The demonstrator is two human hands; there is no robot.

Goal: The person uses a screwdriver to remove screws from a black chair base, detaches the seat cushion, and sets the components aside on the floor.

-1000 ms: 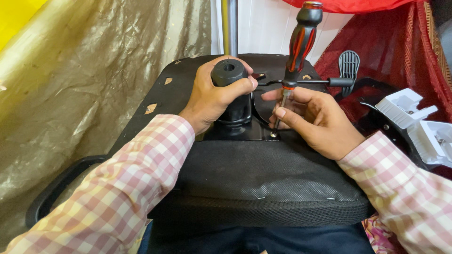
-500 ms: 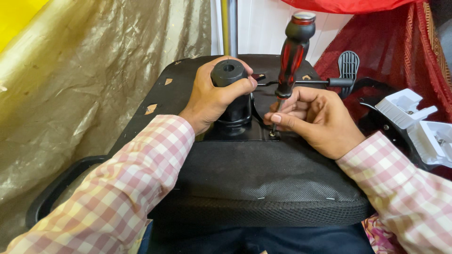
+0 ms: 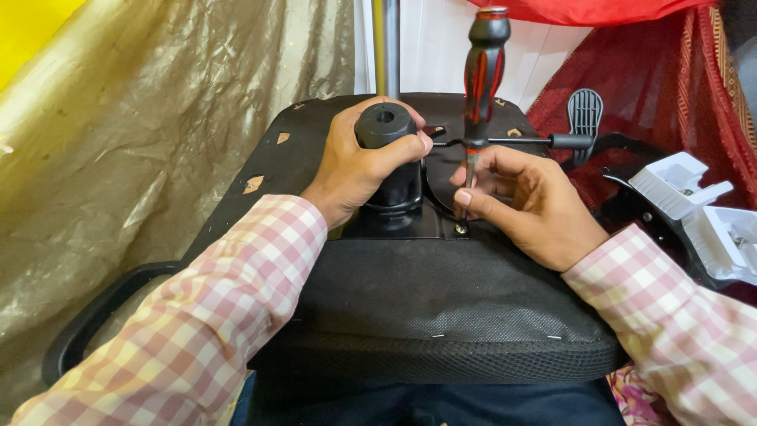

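An upturned black chair seat [image 3: 441, 315] lies in front of me, its metal mechanism plate facing up. My left hand [image 3: 359, 162] grips the black cylinder post [image 3: 384, 125] that rises from the plate. A screwdriver with a red and black handle [image 3: 484, 63] stands upright, its tip down at a screw on the plate's front edge. My right hand [image 3: 528, 201] pinches the screwdriver's metal shaft low down, near the tip. A black adjustment lever [image 3: 544, 142] runs to the right behind the shaft.
A crinkled gold plastic sheet [image 3: 118, 142] covers the left side. Red cloth [image 3: 670, 87] hangs at the right. White plastic parts [image 3: 694, 205] lie at the right edge. A black curved armrest [image 3: 102, 312] sits at lower left. A black paddle handle [image 3: 585, 110] stands behind the lever.
The screwdriver has swung from a tilt to the right to standing upright, and its tip has come down to the screw. My right hand's fingers have closed low on the shaft. My left hand stayed put.
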